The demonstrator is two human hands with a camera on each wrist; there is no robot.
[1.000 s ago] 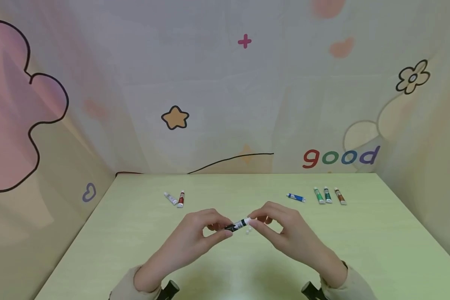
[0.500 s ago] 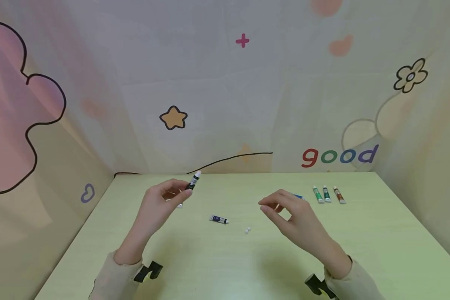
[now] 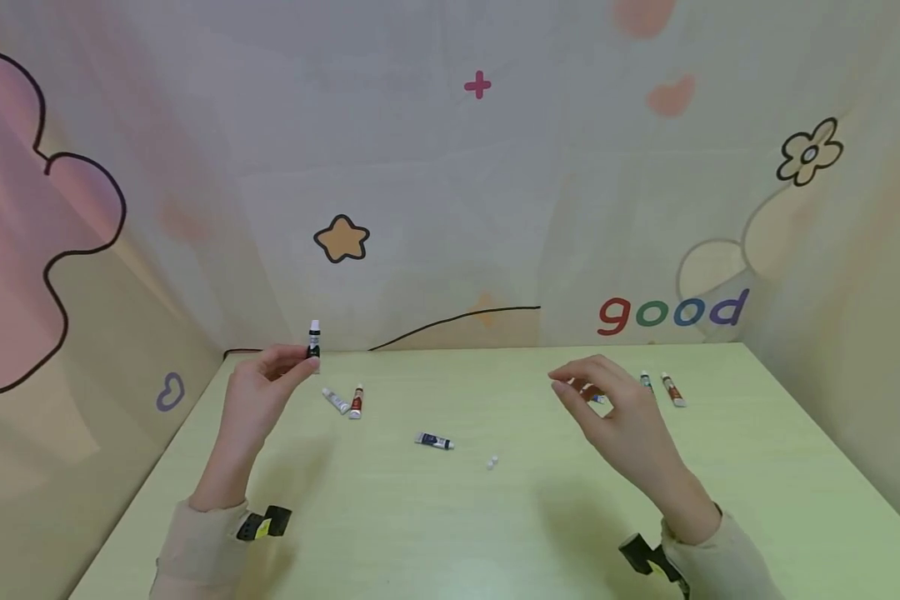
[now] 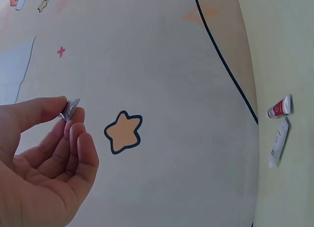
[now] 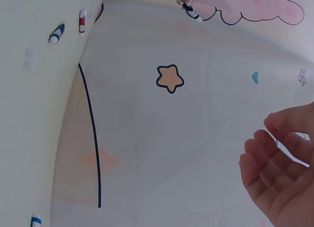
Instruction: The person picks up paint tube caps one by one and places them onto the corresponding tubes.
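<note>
My left hand (image 3: 251,404) pinches a black paint tube (image 3: 314,342) between thumb and fingers, upright with its white cap on top, above the table's far left. Its crimped silver end shows in the left wrist view. My right hand (image 3: 633,412) hovers at the right, fingers loosely bent, with nothing between them. A dark blue-purple paint tube (image 3: 434,441) lies mid-table, beside two small white pieces (image 3: 492,462). Nearest below the left hand are a white-grey tube (image 3: 336,401) and a red tube (image 3: 356,402).
Behind the right hand, a blue tube (image 3: 598,399) and a dark green tube (image 3: 647,382) are partly covered. A brown-red tube (image 3: 672,389) lies just right of them. The pale table (image 3: 420,533) ends at a printed cloth backdrop (image 3: 435,192).
Both hands were together on the black tube. The right hand has let go and moved right and up; the left has carried the tube left and upward, turning it upright.
</note>
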